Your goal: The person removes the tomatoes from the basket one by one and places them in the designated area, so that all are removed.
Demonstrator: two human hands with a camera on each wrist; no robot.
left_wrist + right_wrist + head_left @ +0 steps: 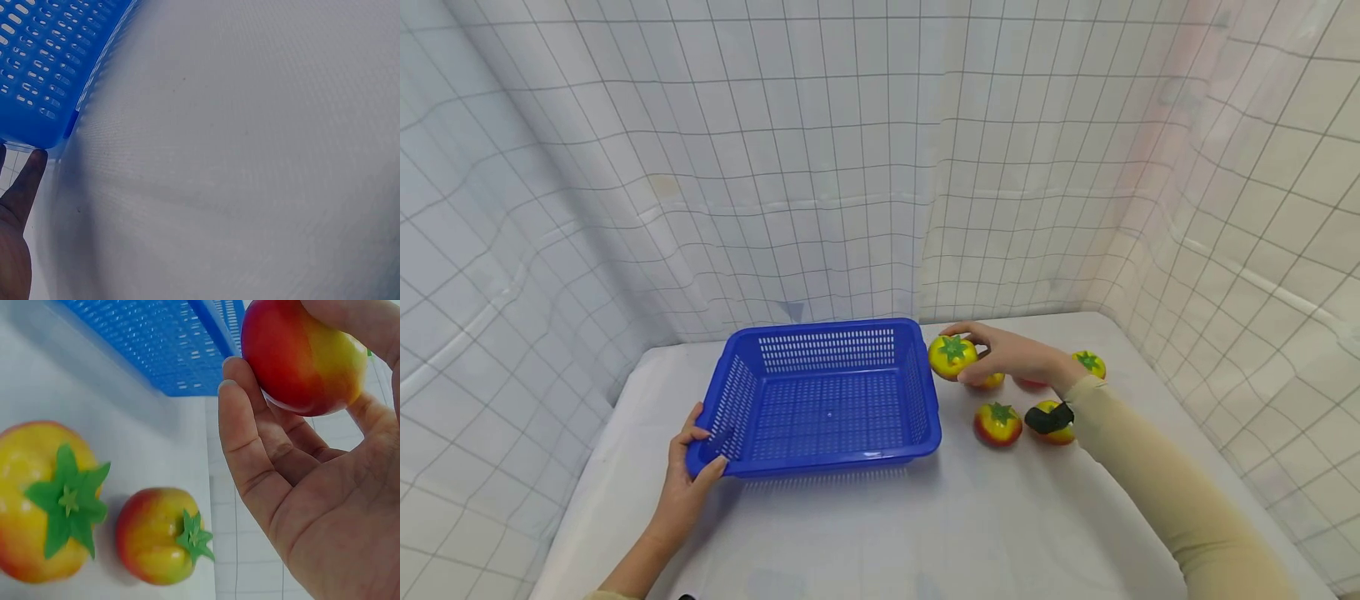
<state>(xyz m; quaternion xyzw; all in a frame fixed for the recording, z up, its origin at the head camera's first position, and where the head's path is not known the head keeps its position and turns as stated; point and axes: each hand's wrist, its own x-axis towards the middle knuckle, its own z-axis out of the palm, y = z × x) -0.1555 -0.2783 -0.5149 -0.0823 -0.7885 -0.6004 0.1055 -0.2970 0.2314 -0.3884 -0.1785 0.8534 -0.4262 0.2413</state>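
My left hand [681, 492] grips the front left corner of a blue plastic basket [820, 463], thumb on the front rim and fingers along the left side. In the left wrist view, fingers touch the basket's corner [37, 128]. My right hand [1018, 354] holds a yellow-and-red tomato [945, 360] with green leaves on top, just beside the basket's right rim. The right wrist view shows that tomato [300, 362] between thumb and fingers, its red side facing the camera. No items show inside the basket.
Several similar tomatoes lie on the white table right of the basket: one in front [997, 427], another partly behind the black wrist camera [1049, 418], and one at the far right [1090, 364]. Others are partly hidden by the right hand. White gridded curtains [850, 167] surround the table.
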